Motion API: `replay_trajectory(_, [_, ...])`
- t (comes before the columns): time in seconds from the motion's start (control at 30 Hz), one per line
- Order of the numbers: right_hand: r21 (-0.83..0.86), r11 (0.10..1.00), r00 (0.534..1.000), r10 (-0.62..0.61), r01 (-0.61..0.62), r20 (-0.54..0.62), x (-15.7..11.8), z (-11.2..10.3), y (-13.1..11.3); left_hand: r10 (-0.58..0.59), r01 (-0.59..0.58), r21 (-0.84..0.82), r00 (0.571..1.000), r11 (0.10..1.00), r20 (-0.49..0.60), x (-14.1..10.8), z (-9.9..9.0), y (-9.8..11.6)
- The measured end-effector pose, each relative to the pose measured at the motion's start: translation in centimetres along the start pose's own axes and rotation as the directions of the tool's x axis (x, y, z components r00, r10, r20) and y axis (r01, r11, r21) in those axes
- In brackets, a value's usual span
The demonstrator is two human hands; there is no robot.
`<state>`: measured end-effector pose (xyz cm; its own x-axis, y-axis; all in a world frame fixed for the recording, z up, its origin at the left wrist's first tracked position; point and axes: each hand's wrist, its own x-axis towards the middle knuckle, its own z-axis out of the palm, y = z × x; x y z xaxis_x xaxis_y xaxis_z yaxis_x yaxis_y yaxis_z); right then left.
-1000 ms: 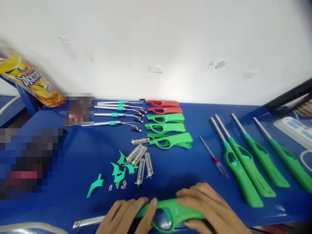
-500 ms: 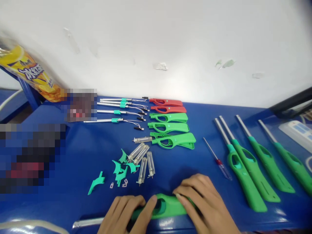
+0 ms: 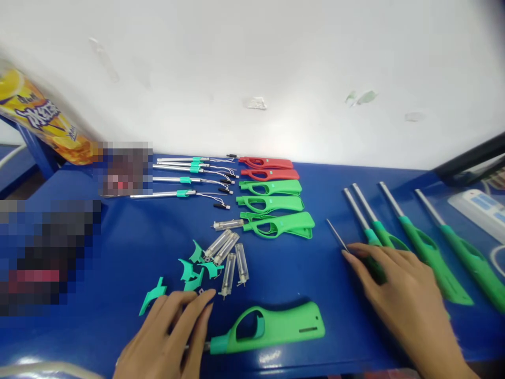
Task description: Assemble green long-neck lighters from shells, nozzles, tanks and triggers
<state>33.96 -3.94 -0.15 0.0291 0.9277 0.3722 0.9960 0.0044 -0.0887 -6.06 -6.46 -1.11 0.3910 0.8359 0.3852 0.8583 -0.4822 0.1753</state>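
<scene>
My left hand (image 3: 169,331) is over the metal tube of a green gas lighter (image 3: 284,330) lying on the table. Its thumb and index fingertips come close together beside the teal triggers (image 3: 188,269); anything between them is hidden. My right hand (image 3: 398,289) has its thumb and index finger closed on a screwdriver (image 3: 337,235). Only the thin shaft shows, since the hand covers the handle. Beneath and beyond this hand, several assembled green lighters (image 3: 428,247) lie side by side, partly hidden. Clear fuel tanks (image 3: 229,273) lie between the triggers and the lighter.
Red casings (image 3: 272,175) and green casings (image 3: 272,203) lie in a row near the wall. Left of them are metal tubes (image 3: 165,180) with wires. A yellow drink bottle (image 3: 47,116) leans at far left; a white power strip (image 3: 477,205) sits at right.
My right hand has let go of the lighter and moved right to the screwdriver. My left hand has shifted left, and the lighter now lies with its handle uncovered.
</scene>
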Motion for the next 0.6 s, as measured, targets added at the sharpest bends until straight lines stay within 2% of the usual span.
replay_trajectory(0.17, [0.011, 0.999, 0.999, -0.046, 0.046, 0.022, -0.2, 0.4, -0.1, 0.036, -0.049, 0.125, 0.994, 0.991, 0.105, 0.1, -0.4, -1.1])
replay_trajectory(0.27, [0.0, 1.0, 0.999, -0.025, 0.025, 0.024, -0.2, -0.1, -0.7, 0.046, -0.063, 0.144, 0.992, 0.988, 0.115, 0.2, -0.1, -1.0])
replay_trajectory(0.37, [0.009, 1.0, 0.999, -0.003, 0.003, -0.038, -0.2, -0.8, -1.3, 0.052, -0.07, 0.158, 0.992, 0.985, 0.118, 0.6, 0.3, -0.5])
replay_trajectory(0.53, [0.039, 0.999, 0.987, -0.022, 0.029, -0.16, -0.9, -1.9, -2.0, -0.047, 0.02, 0.168, 0.987, 0.986, 0.157, 1.9, 0.8, 0.0])
replay_trajectory(0.6, [0.05, 0.998, 0.982, -0.033, 0.043, -0.185, -1.3, -2.1, -2.1, -0.036, 0.009, 0.162, 0.986, 0.987, 0.162, 2.4, 0.9, 0.1])
